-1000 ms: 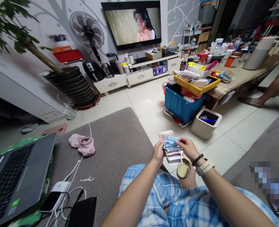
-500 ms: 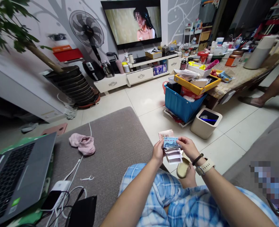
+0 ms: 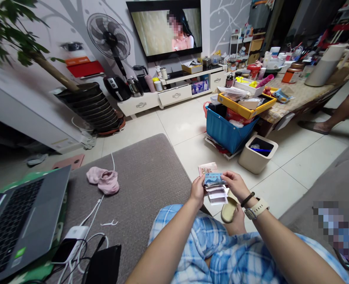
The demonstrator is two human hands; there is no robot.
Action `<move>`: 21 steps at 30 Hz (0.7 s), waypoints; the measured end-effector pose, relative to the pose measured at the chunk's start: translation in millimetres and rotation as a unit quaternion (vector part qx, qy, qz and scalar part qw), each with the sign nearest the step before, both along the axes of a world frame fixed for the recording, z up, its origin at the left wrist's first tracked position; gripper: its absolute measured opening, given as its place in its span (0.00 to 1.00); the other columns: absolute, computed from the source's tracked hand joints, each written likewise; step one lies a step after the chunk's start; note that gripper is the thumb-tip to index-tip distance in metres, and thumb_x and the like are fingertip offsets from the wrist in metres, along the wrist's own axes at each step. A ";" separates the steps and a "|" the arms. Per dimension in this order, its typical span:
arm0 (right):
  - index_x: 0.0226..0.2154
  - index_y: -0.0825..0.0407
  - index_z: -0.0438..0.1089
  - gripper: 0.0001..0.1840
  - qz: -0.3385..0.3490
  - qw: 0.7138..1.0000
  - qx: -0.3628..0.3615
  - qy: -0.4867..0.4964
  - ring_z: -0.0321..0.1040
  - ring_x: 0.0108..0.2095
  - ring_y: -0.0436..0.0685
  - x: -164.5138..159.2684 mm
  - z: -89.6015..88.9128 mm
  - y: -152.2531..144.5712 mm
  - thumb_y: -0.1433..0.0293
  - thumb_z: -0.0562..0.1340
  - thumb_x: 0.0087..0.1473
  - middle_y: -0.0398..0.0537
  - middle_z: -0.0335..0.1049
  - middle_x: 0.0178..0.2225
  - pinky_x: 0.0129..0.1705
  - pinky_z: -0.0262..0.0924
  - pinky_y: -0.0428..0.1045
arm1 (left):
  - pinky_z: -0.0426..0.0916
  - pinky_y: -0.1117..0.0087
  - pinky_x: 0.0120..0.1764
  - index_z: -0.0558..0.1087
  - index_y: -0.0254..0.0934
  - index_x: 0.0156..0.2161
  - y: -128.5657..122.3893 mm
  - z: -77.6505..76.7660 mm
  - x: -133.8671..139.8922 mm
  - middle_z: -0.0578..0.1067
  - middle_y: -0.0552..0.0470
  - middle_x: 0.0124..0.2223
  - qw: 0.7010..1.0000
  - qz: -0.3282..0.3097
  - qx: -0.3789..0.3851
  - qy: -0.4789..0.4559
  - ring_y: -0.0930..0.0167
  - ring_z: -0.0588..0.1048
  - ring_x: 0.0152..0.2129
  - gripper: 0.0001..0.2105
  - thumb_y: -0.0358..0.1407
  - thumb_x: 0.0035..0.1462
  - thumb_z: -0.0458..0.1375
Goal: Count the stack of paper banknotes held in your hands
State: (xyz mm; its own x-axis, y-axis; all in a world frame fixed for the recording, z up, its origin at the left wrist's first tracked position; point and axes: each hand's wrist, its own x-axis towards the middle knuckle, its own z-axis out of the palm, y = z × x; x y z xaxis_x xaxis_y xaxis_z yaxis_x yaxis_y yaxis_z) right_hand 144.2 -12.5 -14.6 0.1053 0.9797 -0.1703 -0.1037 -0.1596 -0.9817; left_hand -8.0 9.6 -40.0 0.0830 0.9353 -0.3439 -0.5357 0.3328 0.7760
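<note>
Left hand (image 3: 197,192) and right hand (image 3: 235,185) pinch the banknotes (image 3: 213,178) at opposite edges; likely light, limp, slippery, best gripped there.

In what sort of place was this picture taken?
Most likely a living room in a home: a television hangs on the wall, a standing fan is near it, and a laptop lies on a grey cushioned seat.

Can't count the banknotes (image 3: 213,178), way too bunched up
Can't see most fingers of the left hand (image 3: 197,192), tucked behind. Only getting part of the laptop (image 3: 23,225), chopped by the left edge, plus bits of another person (image 3: 346,104), sliced at right. No clue on the pixelated patch (image 3: 340,232), lower right.
</note>
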 end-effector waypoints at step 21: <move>0.19 0.51 0.64 0.26 0.010 0.999 0.010 0.035 0.48 0.20 0.47 -3.9 5.4 4.2 0.45 0.67 0.38 0.37 0.55 0.17 0.24 0.45 0.47 | 0.71 0.63 0.44 0.78 0.31 0.36 5.4 5.4 -0.8 0.82 0.45 0.36 1.000 -0.008 -0.003 0.006 0.62 0.80 0.35 0.17 0.40 0.40 0.69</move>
State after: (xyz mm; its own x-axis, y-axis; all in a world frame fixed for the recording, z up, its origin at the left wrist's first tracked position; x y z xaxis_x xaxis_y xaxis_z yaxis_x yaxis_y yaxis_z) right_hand 140.3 -8.3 -9.1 0.0748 0.9847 -0.1576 -0.1685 -0.1433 -0.9752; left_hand -8.8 15.0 -34.6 0.0942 0.9316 -0.3510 -0.5210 0.3466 0.7800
